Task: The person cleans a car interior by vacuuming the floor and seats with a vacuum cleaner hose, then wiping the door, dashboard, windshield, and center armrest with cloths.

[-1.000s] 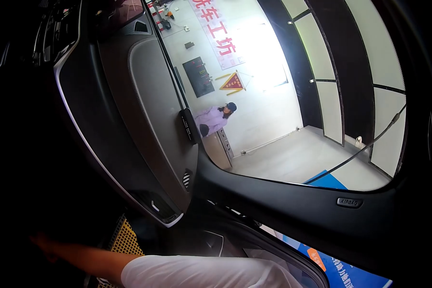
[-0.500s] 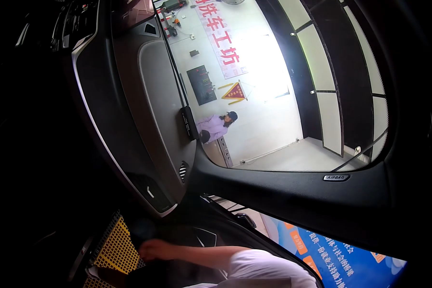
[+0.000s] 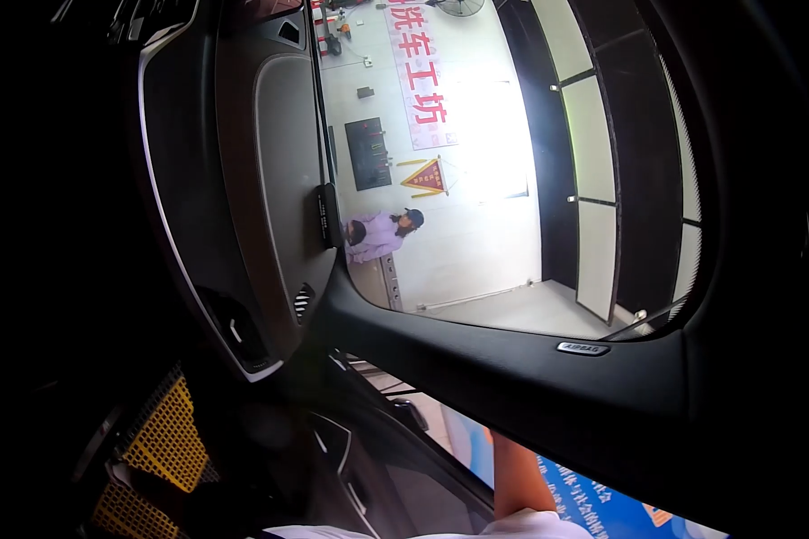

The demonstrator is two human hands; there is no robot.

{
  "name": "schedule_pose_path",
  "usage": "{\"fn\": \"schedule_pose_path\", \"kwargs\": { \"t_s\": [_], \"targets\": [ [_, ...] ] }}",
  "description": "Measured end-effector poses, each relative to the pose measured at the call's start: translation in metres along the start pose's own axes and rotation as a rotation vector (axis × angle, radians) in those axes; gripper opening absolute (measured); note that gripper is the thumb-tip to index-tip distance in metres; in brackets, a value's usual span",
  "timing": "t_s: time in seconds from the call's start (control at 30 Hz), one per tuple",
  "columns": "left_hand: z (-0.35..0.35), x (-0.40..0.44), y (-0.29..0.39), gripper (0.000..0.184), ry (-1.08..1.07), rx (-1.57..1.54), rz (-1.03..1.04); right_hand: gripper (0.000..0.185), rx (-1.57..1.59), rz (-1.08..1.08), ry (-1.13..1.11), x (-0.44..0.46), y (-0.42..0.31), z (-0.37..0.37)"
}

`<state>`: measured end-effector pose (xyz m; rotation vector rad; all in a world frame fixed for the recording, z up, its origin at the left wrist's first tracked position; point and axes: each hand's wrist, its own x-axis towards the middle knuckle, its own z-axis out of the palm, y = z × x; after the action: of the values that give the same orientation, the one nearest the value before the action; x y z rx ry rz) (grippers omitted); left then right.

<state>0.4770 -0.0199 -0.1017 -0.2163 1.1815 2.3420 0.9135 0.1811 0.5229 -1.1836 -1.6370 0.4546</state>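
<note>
Windshield pillar (image 3: 476, 359), marked AIRBAG; a bare forearm (image 3: 520, 481) passes behind it, hand hidden, finger spread indeterminable.

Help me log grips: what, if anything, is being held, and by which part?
It cannot be told: the bare forearm runs behind the airbag-marked windshield pillar, and neither hand shows.

Your one bare forearm (image 3: 521, 476) in view, low, right of centre; left or right cannot be told. Runs nearly straight up the frame from your white sleeve (image 3: 535, 525) at the bottom edge. Wrist end covered; your hand hidden, grip state unreadable.
</note>
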Motion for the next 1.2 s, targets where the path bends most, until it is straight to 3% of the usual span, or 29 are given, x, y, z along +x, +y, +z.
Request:
{"fn": "schedule_pose_path", "kwargs": {
  "t_s": [0.03,0.1,0.3,0.33,0.4,0.43,0.5,0.53,0.63,0.67,0.8,0.93,1.0,1.07,1.1,1.17,1.2],
  "targets": [
    [0.032,-0.02,-0.004,0.058,-0.062,-0.536,-0.17,0.036,-0.012,-0.108,-0.04,0.007,-0.025,0.01],
    [0.098,-0.062,-0.002,0.056,-0.176,-1.165,-0.461,0.038,-0.027,-0.326,-0.176,0.015,-0.072,0.033],
    [0.292,-0.176,0.054,0.048,-0.641,-1.787,-0.962,0.045,-0.068,-0.756,-0.763,0.005,-0.16,0.104],
    [0.32,-0.185,0.086,0.046,-0.69,-1.696,-0.851,0.047,-0.078,-0.78,-0.846,0.003,-0.164,0.113],
    [0.367,-0.201,0.083,0.049,-0.703,-1.538,-0.599,0.05,-0.094,-0.78,-0.967,-0.004,-0.162,0.125],
    [0.384,-0.196,0.094,0.05,-0.765,-1.582,-0.623,0.054,-0.08,-0.76,-1.043,-0.008,-0.158,0.125],
    [0.43,-0.176,0.118,0.058,-0.884,-1.623,-0.605,0.051,-0.122,-0.817,-0.781,-0.021,-0.141,0.126],
    [0.456,-0.171,0.126,0.065,-0.949,-1.543,-0.457,0.052,-0.12,-0.822,-0.756,-0.025,-0.141,0.127],
    [0.529,-0.173,0.136,0.088,-1.06,-1.03,0.291,0.053,-0.104,-0.817,-0.732,-0.029,-0.141,0.132],
    [0.545,-0.173,0.136,0.09,-0.825,-0.443,0.782,0.053,-0.114,-0.833,-0.701,-0.033,-0.14,0.136],
    [0.567,-0.166,0.147,0.055,-0.566,-0.418,0.658,0.052,-0.128,-0.894,-0.675,-0.037,-0.138,0.153],
    [0.643,-0.094,0.168,0.034,-0.374,-0.66,0.187,0.045,-0.124,-0.823,-0.663,-0.038,-0.139,0.132],
    [0.642,-0.08,0.177,0.03,-0.434,-0.708,0.224,0.043,-0.138,-0.791,-0.678,-0.04,-0.143,0.137],
    [0.607,-0.139,0.174,0.035,-0.516,-0.621,0.43,0.042,-0.144,-0.776,-0.728,-0.036,-0.146,0.141],
    [0.573,-0.175,0.17,0.045,-0.598,-0.614,0.629,0.041,-0.141,-0.779,-0.766,-0.031,-0.146,0.138],
    [0.573,-0.193,0.165,0.054,-0.728,-0.729,0.841,0.041,-0.181,-0.762,-0.764,-0.032,-0.147,0.128],
    [0.586,-0.178,0.163,0.052,-0.759,-0.741,0.744,0.041,-0.224,-0.73,-0.728,-0.04,-0.149,0.119]
  ]
}}
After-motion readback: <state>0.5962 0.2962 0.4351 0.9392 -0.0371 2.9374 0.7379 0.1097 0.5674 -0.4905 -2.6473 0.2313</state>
